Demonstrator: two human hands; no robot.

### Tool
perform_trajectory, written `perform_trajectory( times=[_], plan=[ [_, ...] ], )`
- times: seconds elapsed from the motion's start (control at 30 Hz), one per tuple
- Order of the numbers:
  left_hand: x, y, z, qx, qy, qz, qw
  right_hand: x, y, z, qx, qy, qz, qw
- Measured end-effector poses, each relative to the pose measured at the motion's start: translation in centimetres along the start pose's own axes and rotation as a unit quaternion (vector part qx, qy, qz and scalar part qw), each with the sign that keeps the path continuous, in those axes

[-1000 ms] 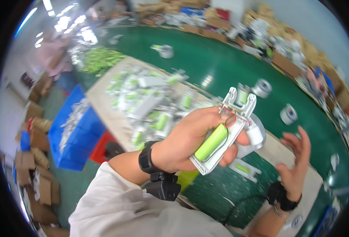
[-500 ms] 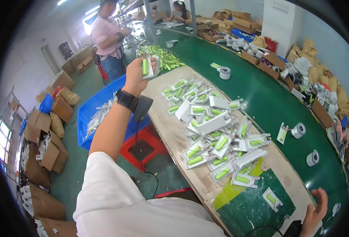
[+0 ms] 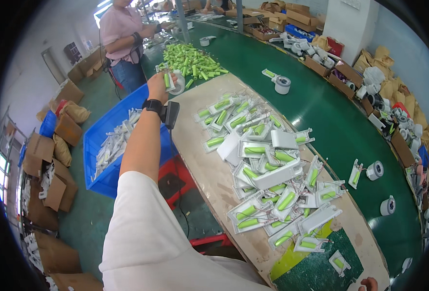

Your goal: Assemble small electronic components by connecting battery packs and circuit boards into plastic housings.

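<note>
Still gripping a battery casing (image 3: 168,79), the left hand (image 3: 156,88) has moved near green batteries (image 3: 190,59) — right hand (image 3: 369,284): grip unclear.

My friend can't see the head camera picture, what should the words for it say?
A person's outstretched left hand holds a white casing with a cylindrical green battery, near a heap of loose green batteries. More such casings lie piled on the worktable, with a blue bin of white parts to its left. The right hand barely shows at the bottom.

White casings (image 3: 278,175), lime-green cells (image 3: 190,60), blue bin (image 3: 100,188), beige board (image 3: 189,114)
</note>
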State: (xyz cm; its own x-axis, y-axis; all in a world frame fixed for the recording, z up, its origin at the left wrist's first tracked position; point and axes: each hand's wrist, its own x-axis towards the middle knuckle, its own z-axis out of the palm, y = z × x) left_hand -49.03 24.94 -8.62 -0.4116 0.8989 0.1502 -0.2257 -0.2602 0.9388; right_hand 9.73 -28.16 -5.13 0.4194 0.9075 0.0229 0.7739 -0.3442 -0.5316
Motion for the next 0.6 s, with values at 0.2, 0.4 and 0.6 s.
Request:
perform_trajectory(
  times=[0.2, 0.4, 0.6],
  plan=[
    [2.7, -1.8, -1.5, -0.053, 0.011, -0.011, 0.998, -1.0, 0.6, 0.2, -0.003, 0.003, 0.071, 0.997],
    [4.5, -2.2, -2.6, -0.13, 0.064, -0.038, 0.989, -0.7, -0.8, -0.5, -0.01, 0.028, 0.09, 0.996],
    [5.6, -2.4, -4.1, -0.123, 0.064, -0.031, 0.99, -0.3, -1.7, -0.3, -0.015, 0.029, 0.104, 0.994]
  ],
)
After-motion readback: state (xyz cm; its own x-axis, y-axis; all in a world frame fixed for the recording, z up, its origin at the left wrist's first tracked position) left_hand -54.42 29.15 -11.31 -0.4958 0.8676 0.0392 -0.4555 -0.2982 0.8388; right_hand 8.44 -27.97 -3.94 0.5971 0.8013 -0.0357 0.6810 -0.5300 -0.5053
